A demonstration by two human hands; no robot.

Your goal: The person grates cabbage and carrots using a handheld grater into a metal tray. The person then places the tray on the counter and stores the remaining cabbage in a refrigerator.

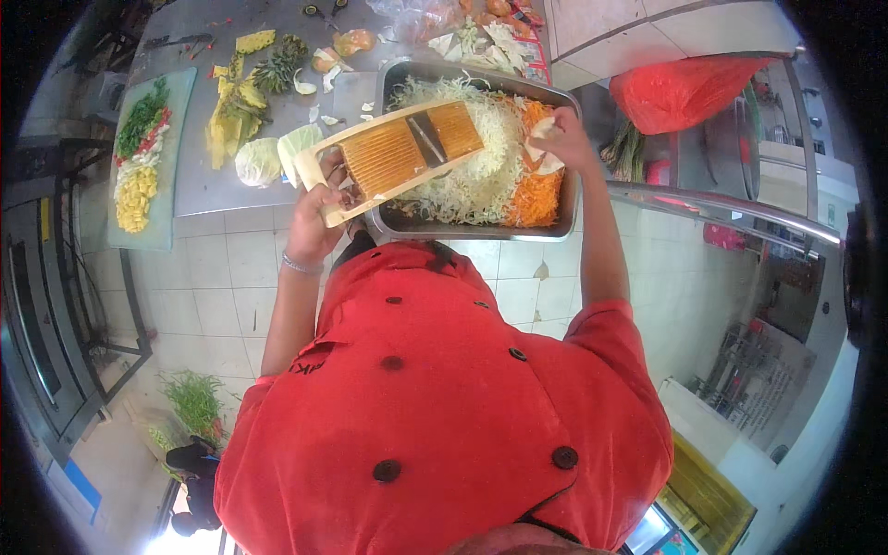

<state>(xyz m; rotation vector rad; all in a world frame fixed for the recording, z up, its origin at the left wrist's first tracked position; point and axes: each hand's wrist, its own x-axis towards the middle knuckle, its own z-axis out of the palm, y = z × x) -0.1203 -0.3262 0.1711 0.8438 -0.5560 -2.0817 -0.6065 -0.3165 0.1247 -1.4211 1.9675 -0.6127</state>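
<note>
My left hand (317,211) grips the near end of a wooden mandoline slicer (381,153), which slants up to the right over the left part of a deep steel pan (570,208). A blade crosses the slicer's ridged board. Shredded cabbage (462,199) fills most of the pan, and grated carrot (535,203) lies along its right side. Above the carrot, my right hand (566,139) pinches pale cabbage pieces (548,161) between its fingers. Left of the slicer, a whole cabbage (258,163) sits beside a cut cabbage (298,148) on the steel table (208,190).
A pale cutting board (157,217) at the left bears chopped greens and yellow cubes (138,196). Pineapple peel (231,125), a pineapple crown (282,65) and onions (354,42) lie farther back. A red plastic bag (684,92) is at the right, above a metal rail (721,205).
</note>
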